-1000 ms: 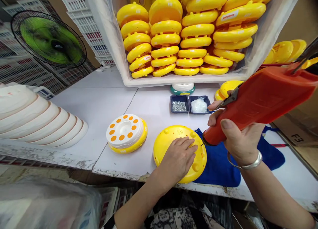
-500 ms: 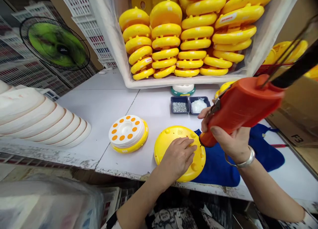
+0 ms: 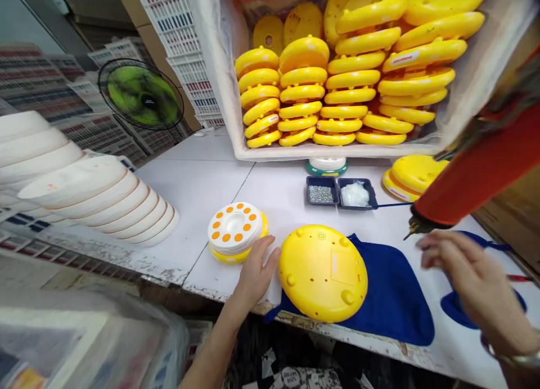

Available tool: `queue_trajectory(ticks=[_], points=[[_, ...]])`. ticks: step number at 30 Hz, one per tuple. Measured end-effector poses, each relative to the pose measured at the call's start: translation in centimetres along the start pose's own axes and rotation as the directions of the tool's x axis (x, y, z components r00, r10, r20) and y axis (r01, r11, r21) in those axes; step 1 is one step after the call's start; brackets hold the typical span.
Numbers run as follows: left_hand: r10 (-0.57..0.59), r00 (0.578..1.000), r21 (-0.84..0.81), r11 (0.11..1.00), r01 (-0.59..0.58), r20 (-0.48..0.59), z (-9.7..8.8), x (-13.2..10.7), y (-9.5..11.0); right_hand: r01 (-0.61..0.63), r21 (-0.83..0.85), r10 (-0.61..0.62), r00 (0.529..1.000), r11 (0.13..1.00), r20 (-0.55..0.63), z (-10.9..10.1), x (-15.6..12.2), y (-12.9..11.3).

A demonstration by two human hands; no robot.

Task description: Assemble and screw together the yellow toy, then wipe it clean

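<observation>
A round yellow toy base point(image 3: 323, 272) lies upside down on a blue cloth point(image 3: 392, 299) at the table's front edge. My left hand point(image 3: 257, 274) rests open on the table against the base's left rim, fingers spread. My right hand point(image 3: 468, 279) hovers open over the cloth to the right, holding nothing. The orange electric screwdriver point(image 3: 476, 175) hangs free just above that hand, blurred. A finished toy with a white top and orange dots point(image 3: 236, 231) sits left of my left hand.
A white crate point(image 3: 236, 96) of stacked yellow bases stands tilted at the back. Two small dark trays point(image 3: 341, 192) hold screws and white bits. Stacked white discs point(image 3: 97, 198) lie at left, more yellow parts point(image 3: 411, 175) at right, a green fan point(image 3: 141, 94) behind.
My right hand has let go of the orange screwdriver, which swung up and right. My left hand slid off the yellow base to its left rim. The camera view shifted left.
</observation>
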State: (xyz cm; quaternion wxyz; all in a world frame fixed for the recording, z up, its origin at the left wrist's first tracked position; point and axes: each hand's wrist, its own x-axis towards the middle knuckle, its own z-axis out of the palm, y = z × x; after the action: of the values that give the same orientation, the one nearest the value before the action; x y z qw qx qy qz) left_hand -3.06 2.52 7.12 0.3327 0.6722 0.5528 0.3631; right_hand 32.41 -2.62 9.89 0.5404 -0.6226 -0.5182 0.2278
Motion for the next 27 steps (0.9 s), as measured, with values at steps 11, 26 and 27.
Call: queue_trajectory(ticks=[11,26,27], points=[[-0.021,0.999,-0.503,0.864,0.036,0.035,1.7,-3.7,3.0,-0.459,0.206,0.265,0.764,0.864,0.589,7.9,-6.3,1.5],[0.662,0.708,0.267,0.656,-0.706,0.246,-1.5,-6.6,3.2,-0.761,0.618,0.416,0.636,0.197,0.650,11.4,-5.3,-0.6],[0.583,0.795,0.219,0.765,-0.606,0.166,-1.7,-6.9,2.9,-0.735,0.628,0.390,0.673,0.256,0.628,11.6,-5.5,-0.4]])
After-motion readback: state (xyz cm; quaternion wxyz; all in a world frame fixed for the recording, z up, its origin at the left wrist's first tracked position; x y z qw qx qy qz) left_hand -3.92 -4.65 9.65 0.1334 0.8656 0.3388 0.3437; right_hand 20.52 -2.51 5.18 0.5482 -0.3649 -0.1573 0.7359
